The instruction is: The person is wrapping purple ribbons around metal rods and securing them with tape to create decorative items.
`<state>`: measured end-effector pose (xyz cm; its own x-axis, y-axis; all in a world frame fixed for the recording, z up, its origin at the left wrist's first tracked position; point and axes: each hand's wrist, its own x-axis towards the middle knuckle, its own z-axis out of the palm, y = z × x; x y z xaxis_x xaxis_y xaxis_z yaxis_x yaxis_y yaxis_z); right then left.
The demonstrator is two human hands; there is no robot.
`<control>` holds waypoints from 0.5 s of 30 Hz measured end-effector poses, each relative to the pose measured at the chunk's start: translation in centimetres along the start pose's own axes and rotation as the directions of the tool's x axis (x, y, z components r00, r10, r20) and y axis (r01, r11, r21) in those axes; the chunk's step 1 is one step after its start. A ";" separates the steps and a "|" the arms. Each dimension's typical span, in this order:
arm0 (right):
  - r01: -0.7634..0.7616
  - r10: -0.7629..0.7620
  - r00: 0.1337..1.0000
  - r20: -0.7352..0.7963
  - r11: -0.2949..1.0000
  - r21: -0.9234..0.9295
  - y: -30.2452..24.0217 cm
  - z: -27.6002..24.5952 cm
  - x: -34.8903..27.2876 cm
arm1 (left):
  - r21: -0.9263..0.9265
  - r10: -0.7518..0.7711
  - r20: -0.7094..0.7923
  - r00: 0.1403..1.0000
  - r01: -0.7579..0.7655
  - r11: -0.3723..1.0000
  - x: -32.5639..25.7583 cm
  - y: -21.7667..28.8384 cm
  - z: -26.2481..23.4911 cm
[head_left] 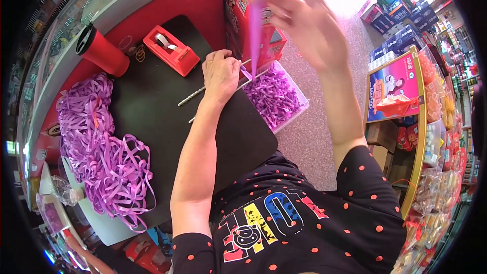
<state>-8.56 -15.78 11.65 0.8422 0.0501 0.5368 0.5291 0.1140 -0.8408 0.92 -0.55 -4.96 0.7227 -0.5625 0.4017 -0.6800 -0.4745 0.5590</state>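
My left hand is closed on a thin metal rod at the right edge of the black tabletop. A second thin rod runs beside it, partly under my wrist. My right hand is raised above the floor, blurred by motion. A purple ribbon stretches from its fingertips down toward the rods by my left fingers. Below them, a clear plastic box holds many short purple ribbon pieces. A big tangled heap of purple ribbon lies at the left of the tabletop.
On the black table stand a red tape dispenser, a red tumbler and some rubber bands. A red printed carton stands beyond the box. Shelves of packaged goods line the right side.
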 end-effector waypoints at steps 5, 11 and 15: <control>-0.123 0.135 0.988 -0.068 0.980 0.159 9.5 -0.4 7.9 | -0.052 -0.011 0.015 1.000 0.012 0.999 -0.1 -0.5 -0.6; -0.387 0.399 0.917 -0.006 0.894 0.226 18.2 -3.4 8.8 | -0.094 -0.031 0.005 1.000 0.031 0.995 0.1 0.7 -1.2; -0.449 0.478 0.877 -0.042 0.848 0.281 21.2 -3.8 8.1 | -0.113 -0.051 -0.088 0.995 0.041 0.993 0.0 0.9 -1.2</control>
<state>9.87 -16.74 -2.09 0.9962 0.0568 0.0662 0.0420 0.3528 -0.9347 0.47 -0.10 -3.59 0.7645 -0.4760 0.4346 -0.6314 -0.4173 0.6536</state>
